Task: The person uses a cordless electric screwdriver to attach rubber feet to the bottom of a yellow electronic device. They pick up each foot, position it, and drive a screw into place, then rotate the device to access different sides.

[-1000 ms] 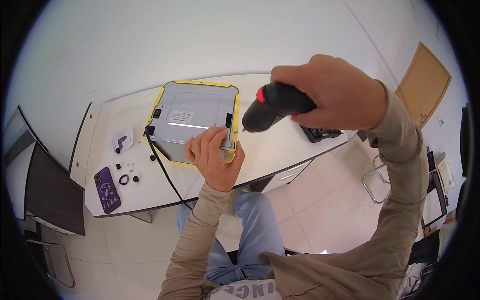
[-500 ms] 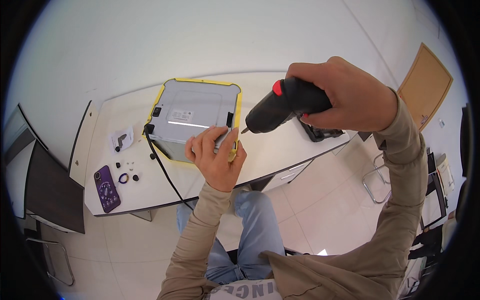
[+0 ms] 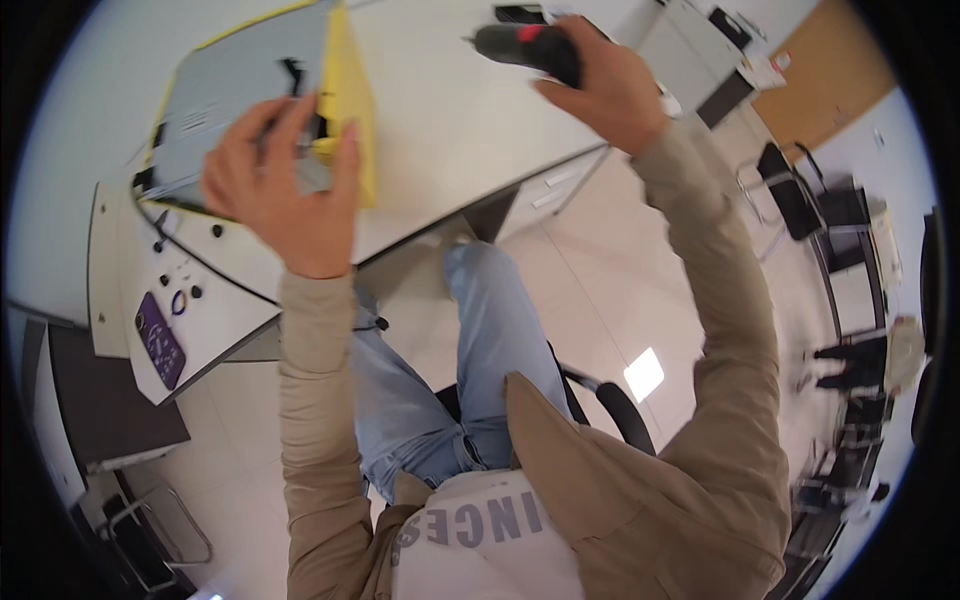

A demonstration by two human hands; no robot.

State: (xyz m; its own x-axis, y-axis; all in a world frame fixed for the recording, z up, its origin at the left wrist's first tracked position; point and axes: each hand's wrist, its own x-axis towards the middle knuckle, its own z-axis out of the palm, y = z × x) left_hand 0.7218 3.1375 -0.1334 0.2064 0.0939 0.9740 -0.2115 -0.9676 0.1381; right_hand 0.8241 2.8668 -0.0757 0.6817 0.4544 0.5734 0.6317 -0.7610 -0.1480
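Note:
My right hand is wrapped round a black cordless screwdriver with a red button. Its bit points left, over the table and apart from the box. The box has a grey panel framed by bright yellow edges, and a black cord runs from its near left corner. Against the box's near right corner rests my left hand, fingers spread and slightly bent. The fingers cover part of that corner, and motion blurs them a little.
On the white table left of my arm lie a purple phone, a small ring-shaped band and several small black pieces. A dark tray-like item sits at the far edge. Farther right are a chair and a person.
My view has turned down and to the right. The screwdriver, pointing down by the box's right edge before, has moved away rightward and levelled out. My left hand stays at the box.

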